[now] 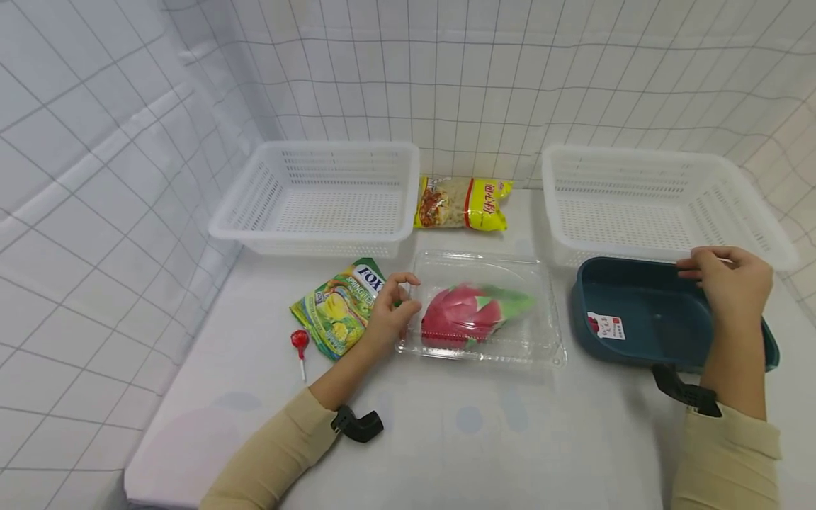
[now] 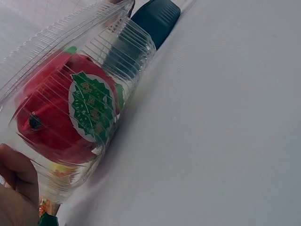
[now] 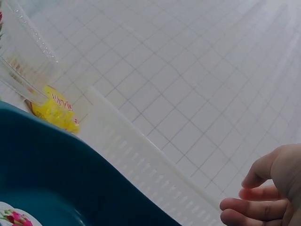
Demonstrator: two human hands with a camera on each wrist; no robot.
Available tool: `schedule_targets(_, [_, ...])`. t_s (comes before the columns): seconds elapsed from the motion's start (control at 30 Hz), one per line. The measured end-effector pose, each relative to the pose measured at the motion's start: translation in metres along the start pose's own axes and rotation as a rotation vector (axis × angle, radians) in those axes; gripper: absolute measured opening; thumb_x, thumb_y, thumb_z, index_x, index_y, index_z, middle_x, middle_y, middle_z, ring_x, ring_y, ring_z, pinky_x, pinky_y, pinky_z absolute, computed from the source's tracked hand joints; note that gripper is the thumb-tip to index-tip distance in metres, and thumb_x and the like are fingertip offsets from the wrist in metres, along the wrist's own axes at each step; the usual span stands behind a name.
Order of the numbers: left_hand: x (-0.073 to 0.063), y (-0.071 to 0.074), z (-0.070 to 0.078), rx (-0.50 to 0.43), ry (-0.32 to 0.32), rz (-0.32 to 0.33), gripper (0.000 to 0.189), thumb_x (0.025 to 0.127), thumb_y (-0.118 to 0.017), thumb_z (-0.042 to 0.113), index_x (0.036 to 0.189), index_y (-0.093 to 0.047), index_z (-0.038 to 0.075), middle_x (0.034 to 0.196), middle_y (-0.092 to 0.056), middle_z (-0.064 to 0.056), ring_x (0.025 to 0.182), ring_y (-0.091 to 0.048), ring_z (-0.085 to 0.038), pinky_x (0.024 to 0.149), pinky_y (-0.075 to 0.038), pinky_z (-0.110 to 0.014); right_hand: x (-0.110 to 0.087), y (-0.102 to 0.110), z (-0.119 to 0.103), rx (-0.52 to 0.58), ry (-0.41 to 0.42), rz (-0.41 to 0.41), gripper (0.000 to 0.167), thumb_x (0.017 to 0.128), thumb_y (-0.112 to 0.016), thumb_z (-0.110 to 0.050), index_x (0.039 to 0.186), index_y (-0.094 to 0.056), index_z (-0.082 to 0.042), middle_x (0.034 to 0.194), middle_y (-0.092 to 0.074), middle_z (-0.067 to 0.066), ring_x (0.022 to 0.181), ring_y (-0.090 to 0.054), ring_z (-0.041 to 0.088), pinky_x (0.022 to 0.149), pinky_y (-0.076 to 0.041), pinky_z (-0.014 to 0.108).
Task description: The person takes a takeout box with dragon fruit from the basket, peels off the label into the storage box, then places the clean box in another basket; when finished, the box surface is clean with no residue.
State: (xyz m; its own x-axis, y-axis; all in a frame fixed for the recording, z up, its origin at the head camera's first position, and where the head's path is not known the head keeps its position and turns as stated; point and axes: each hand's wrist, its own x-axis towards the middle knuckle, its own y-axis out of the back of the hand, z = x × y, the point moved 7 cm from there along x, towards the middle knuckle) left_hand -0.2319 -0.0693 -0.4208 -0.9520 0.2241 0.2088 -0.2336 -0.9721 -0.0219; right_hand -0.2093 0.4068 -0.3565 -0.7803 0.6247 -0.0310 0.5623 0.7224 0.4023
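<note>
A clear plastic clamshell box (image 1: 542,312) stands in the middle of the table with a pink and green dragon fruit (image 1: 462,312) inside. In the left wrist view the dragon fruit (image 2: 51,108) bears a green and white sticker (image 2: 94,108). My left hand (image 1: 390,312) is at the box's left edge, index finger and thumb spread apart with a gap between them. To the right, a teal plastic tub (image 1: 663,319) with a small label sits on the table. My right hand (image 1: 736,283) hovers over its back right part, fingers loosely bent and holding nothing (image 3: 263,197).
A green and yellow FOX'S candy bag (image 1: 341,304) lies left of the box, beside a red lollipop (image 1: 300,341). White perforated baskets stand at the back left (image 1: 312,244) and back right (image 1: 637,251). Between them lies a yellow food packet (image 1: 462,204). Gridded cloth hangs behind.
</note>
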Motion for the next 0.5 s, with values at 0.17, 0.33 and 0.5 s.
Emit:
schedule_targets(0.17, [0.0, 0.0, -0.001, -0.023, -0.006, 0.01, 0.032, 0.084, -0.052, -0.001, 0.116, -0.049, -0.002, 0.069, -0.04, -0.002, 0.043, -0.037, -0.007, 0.038, -0.033, -0.019, 0.004, 0.003, 0.006, 0.159, -0.071, 0.058, 0.015, 0.095, -0.056, -0.016, 0.085, -0.065, -0.02, 0.059, -0.062, -0.019, 0.053, -0.061, -0.002, 0.053, -0.044, 0.011])
schedule_targets(0.33, [0.002, 0.0, -0.002, -0.054, -0.013, 0.024, 0.031, 0.084, -0.052, -0.001, 0.115, -0.049, -0.002, 0.067, -0.039, -0.001, 0.043, -0.036, -0.008, 0.038, -0.032, -0.019, 0.007, 0.007, 0.012, 0.291, -0.103, 0.135, 0.02, 0.092, -0.06, -0.011, 0.075, -0.065, -0.02, 0.058, -0.062, -0.015, 0.051, -0.06, 0.0, 0.051, -0.044, 0.011])
schedule_targets(0.5, [0.002, 0.0, 0.002, -0.079, -0.033, 0.034, 0.033, 0.082, -0.052, -0.003, 0.115, -0.049, -0.004, 0.068, -0.039, 0.0, 0.042, -0.036, -0.006, 0.037, -0.031, -0.018, 0.009, 0.007, 0.019, 0.348, -0.135, 0.154, 0.02, 0.09, -0.061, -0.007, 0.072, -0.065, -0.018, 0.055, -0.062, -0.012, 0.047, -0.059, 0.001, 0.047, -0.044, 0.012])
